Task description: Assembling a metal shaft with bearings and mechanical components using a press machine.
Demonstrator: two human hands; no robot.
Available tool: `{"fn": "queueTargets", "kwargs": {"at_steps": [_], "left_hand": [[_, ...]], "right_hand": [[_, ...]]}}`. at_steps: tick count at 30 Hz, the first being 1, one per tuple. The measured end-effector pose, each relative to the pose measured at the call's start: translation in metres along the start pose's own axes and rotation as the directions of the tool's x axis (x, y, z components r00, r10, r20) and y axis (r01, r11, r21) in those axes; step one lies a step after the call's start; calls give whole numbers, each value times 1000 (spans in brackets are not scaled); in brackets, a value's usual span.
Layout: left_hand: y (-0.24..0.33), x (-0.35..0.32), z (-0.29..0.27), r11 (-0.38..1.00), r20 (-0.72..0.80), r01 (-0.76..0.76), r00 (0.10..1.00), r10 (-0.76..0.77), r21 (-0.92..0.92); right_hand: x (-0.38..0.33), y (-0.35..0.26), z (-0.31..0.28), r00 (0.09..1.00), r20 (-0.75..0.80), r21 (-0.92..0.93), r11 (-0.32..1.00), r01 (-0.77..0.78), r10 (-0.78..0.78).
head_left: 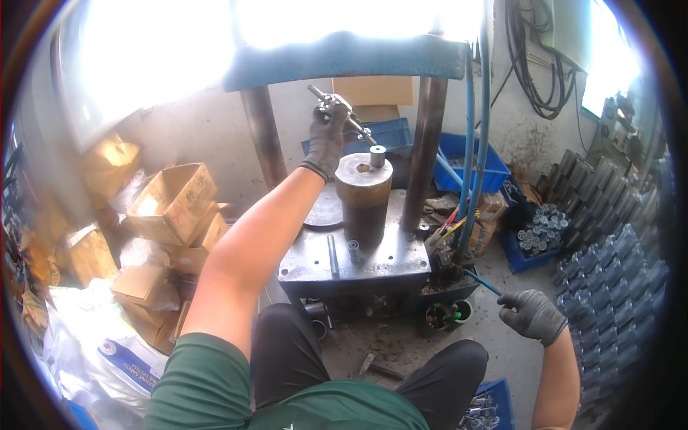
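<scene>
Gloves cover both hands: the left hand grips a metal rod above the press's steel cylinder, while the right hand clenches a blue lever beside the press.

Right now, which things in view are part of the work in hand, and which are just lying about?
In use:
left hand gripping a metal rod part
small sleeve on the steel cylinder
press plate
right hand on a blue lever

Lying about:
cardboard boxes
blue crates
stacked metal parts
hammer on the floor
</scene>
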State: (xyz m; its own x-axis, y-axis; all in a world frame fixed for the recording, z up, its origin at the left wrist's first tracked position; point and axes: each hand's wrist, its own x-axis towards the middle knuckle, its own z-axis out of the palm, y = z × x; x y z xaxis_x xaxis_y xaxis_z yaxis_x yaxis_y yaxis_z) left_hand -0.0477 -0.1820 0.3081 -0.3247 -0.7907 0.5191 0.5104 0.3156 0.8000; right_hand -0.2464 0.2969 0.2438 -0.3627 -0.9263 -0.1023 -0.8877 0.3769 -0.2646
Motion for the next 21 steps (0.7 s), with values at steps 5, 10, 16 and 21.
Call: {"fn": "queueTargets", "kwargs": {"at_steps": [5, 10, 16, 21], "left_hand": [[-3, -53, -10, 921, -4, 66, 997, -73, -383], [21, -178, 0, 633, 341, 432, 901, -269, -642], [-39, -303, 0, 293, 443, 782, 571, -691, -550], [-82, -340, -22, 163, 460, 881, 381, -802, -444]], "right_hand": [[-5, -11, 5, 997, -56, -93, 994, -49, 44], [8, -68, 64, 734, -559, 132, 832, 539, -387], [80, -107, 178, 751, -634, 599, 498, 627, -183], [79, -114, 172, 615, -639, 203, 669, 714, -462]]}}
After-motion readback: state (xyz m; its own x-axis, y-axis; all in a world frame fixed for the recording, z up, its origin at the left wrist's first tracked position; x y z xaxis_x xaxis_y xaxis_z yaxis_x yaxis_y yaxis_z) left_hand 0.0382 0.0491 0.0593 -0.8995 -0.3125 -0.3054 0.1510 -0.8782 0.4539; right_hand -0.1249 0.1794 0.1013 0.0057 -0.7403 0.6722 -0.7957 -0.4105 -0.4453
